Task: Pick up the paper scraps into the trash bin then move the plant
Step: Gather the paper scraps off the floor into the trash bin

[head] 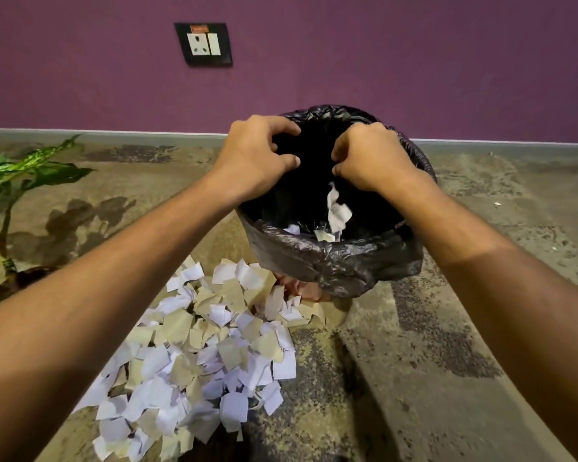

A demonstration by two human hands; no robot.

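Meanwhile both hands, left hand (pixel 257 155) and right hand (pixel 371 158), hover loosely curled, grasping nothing, over the trash bin (pixel 334 258), paper scraps (pixel 207 355) beside it

no legible txt; socket plate (pixel 203 44) label maybe blurred
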